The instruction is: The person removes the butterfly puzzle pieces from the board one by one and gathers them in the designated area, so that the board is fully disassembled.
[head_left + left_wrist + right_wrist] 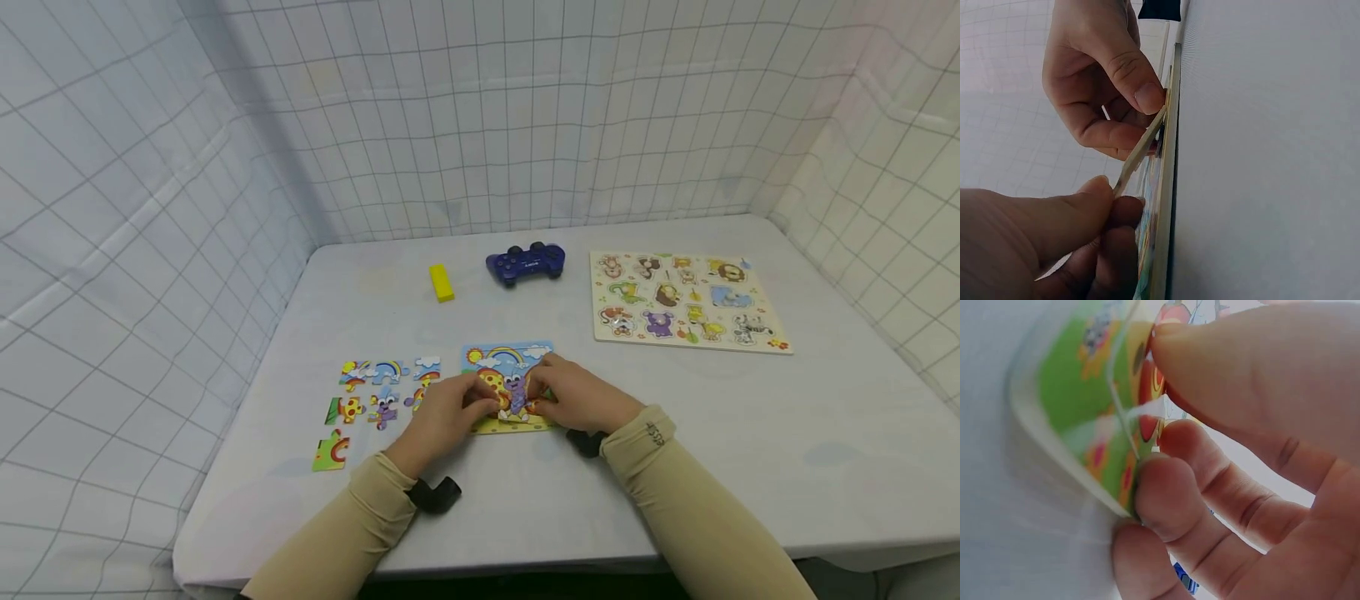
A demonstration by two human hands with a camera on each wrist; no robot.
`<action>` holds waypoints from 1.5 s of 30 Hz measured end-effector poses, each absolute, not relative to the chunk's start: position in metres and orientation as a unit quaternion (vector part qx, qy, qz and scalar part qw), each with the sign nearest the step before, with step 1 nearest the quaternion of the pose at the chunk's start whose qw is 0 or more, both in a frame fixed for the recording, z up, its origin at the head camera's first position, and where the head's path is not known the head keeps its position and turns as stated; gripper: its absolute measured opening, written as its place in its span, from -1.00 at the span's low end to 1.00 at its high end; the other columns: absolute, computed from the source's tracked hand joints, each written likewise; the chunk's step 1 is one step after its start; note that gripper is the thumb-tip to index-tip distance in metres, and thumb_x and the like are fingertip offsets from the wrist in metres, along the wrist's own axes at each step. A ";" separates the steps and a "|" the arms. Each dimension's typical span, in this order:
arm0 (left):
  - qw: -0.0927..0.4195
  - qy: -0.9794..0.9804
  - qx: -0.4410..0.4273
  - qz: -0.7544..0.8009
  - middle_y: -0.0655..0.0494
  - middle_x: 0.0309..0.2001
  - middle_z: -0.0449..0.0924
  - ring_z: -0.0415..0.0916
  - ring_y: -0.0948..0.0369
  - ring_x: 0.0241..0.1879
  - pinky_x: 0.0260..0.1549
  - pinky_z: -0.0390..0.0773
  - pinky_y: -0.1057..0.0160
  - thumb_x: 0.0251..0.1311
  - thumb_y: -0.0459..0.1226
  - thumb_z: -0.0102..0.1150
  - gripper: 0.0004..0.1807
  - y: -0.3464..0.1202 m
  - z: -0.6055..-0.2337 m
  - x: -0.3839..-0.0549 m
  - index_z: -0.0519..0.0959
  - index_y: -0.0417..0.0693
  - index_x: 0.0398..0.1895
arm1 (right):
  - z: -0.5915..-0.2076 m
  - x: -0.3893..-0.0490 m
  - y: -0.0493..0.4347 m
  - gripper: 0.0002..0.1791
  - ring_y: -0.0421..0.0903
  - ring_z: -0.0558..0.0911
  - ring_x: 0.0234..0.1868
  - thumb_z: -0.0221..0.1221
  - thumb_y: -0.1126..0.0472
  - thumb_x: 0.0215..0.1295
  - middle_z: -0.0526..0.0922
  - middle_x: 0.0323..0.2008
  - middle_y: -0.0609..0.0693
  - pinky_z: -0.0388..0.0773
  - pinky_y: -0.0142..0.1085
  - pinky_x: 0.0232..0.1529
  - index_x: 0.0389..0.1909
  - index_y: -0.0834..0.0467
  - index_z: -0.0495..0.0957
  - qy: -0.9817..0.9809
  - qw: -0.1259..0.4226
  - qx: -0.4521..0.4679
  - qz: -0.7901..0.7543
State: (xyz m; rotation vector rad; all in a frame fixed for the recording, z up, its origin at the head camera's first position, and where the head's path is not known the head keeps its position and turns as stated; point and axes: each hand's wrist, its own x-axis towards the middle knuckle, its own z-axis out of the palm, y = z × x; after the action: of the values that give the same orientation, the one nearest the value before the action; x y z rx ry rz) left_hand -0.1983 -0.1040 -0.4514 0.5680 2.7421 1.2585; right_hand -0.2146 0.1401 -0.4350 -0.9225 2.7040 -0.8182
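A picture puzzle board [517, 427], with a sun, a rainbow and a butterfly, lies on the table between the hands. My left hand [442, 412] pinches one end of a thin puzzle piece [1138, 150] between thumb and fingers. At its other end, my right hand [581, 396] holds the same piece with thumb and curled fingers. The piece tilts over the board, its near end raised in the left wrist view. In the right wrist view, the fingertips [1166, 494] touch the board's green corner. Which part of the picture the piece bears is partly hidden.
Several loose puzzle pieces [346, 410] lie left of the board, one partly behind the left hand. Farther back are a yellow block [442, 283] and a blue game controller [527, 263]. A wooden animal puzzle board [675, 333] lies at the right. Gridded white cloth walls [480, 125] surround the table.
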 end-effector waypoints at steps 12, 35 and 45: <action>0.079 0.806 0.081 0.581 0.10 -0.27 0.80 0.68 0.14 -0.26 -0.22 0.58 0.19 0.31 -0.15 0.38 -0.83 -0.122 -0.436 -0.202 0.74 -0.05 -0.19 | -0.434 -0.214 0.140 -0.94 -0.16 0.50 -0.21 0.30 0.26 0.36 0.49 -0.12 -0.03 0.52 -0.25 -0.12 -0.24 0.04 0.61 0.906 0.097 -0.306 -0.275; 0.079 0.897 0.011 0.435 0.06 -0.29 0.76 0.64 0.16 -0.34 -0.46 0.61 0.23 0.33 -0.15 0.36 -0.79 -0.247 -0.417 -0.152 0.69 -0.13 -0.18 | -0.433 -0.213 0.136 -0.88 -0.18 0.47 -0.29 0.35 0.16 0.34 0.46 -0.20 -0.08 0.49 -0.28 -0.22 -0.33 -0.02 0.58 0.921 0.093 -0.275 -0.260; 0.061 0.945 0.014 0.322 0.16 -0.43 0.63 0.47 0.23 -0.42 -0.45 0.44 0.27 0.21 -0.13 0.45 -0.76 -0.255 -0.425 -0.145 0.63 -0.10 -0.32 | -0.434 -0.212 0.134 -0.86 -0.17 0.47 -0.29 0.36 0.15 0.33 0.45 -0.21 -0.08 0.48 -0.27 -0.24 -0.34 -0.03 0.57 0.920 0.100 -0.271 -0.266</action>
State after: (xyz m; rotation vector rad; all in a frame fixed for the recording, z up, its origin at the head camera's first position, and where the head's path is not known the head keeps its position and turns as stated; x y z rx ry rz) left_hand -0.1446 -0.2545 -0.4253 0.0437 2.8579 0.9751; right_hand -0.2119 0.1339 -0.4337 -0.8021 2.7186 -0.7857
